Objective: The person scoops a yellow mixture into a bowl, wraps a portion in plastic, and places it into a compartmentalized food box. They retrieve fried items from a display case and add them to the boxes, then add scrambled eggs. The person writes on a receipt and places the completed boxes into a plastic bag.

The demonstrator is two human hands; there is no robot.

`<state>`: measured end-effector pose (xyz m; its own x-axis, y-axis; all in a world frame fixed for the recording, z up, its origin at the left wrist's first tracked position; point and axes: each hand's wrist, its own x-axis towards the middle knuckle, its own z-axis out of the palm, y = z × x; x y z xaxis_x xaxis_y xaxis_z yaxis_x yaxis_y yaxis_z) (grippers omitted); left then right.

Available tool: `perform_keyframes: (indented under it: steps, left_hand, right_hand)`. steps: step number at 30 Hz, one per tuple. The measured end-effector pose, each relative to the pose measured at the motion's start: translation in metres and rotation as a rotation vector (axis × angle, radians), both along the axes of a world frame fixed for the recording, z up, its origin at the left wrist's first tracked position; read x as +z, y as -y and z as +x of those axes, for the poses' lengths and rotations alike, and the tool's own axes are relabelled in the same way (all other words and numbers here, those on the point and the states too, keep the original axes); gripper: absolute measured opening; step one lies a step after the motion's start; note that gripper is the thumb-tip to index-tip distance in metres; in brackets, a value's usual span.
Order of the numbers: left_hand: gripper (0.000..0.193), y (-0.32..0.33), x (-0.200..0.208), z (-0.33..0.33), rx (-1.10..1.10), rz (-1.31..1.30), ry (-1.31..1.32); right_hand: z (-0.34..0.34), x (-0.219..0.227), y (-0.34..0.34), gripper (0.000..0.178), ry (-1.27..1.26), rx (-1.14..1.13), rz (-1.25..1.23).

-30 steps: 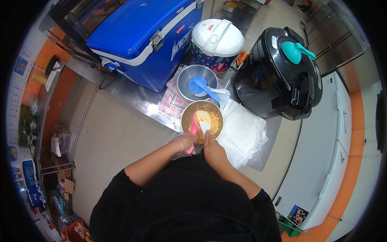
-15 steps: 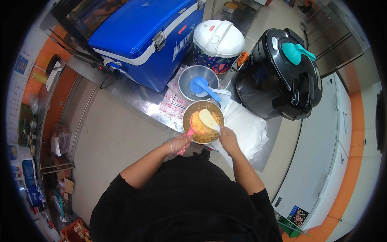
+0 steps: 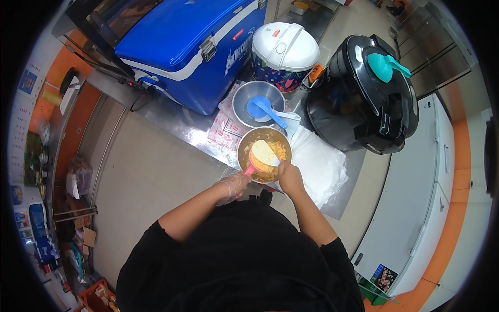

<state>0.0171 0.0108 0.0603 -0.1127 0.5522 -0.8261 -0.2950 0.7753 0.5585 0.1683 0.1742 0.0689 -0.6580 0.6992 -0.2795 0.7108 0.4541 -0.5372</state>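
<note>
A metal bowl (image 3: pixel 242 156) with yellow-orange food (image 3: pixel 281 150), which looks like rice, stands at the near edge of the steel table. My left hand (image 3: pixel 235 185), in a clear plastic glove, is closed round the handle of a pink scoop (image 3: pixel 251 167) whose cup is inside the bowl. My right hand (image 3: pixel 289 177) grips a cream-coloured rice paddle (image 3: pixel 265 153). The paddle's flat blade lies over the scoop's cup and hides most of it. Just beyond stands a second metal bowl (image 3: pixel 240 99) holding a blue scoop (image 3: pixel 260 108) and a white-handled utensil (image 3: pixel 289 115).
White plastic sheets (image 3: pixel 319 169) lie right of the bowl, printed wrappers (image 3: pixel 223 127) to its left. Behind stand a blue cooler box (image 3: pixel 218 78), a white-lidded patterned pot (image 3: pixel 278 73) and a black cooker (image 3: pixel 338 104) with a teal scoop (image 3: pixel 382 67) on its lid.
The paddle blade has moved down and closer over the scoop's cup, covering more of it. My right hand has shifted slightly left and down. The whole view has shifted a little.
</note>
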Motion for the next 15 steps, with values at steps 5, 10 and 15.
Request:
perform_keyframes:
  steps: [5, 10, 15]
  left_hand:
    - [0.025, 0.008, -0.013, 0.002, 0.124, 0.074, 0.092]
    - [0.026, 0.011, -0.012, 0.005, 0.246, 0.144, 0.111]
    - [0.025, 0.006, -0.008, 0.002, 0.308, 0.126, 0.069]
  right_hand:
    - [0.017, -0.008, -0.003, 0.045, -0.141, -0.049, -0.04]
    - [0.038, -0.011, 0.015, 0.041, -0.16, -0.078, -0.055]
    - [0.053, -0.018, 0.018, 0.038, -0.132, -0.156, -0.05]
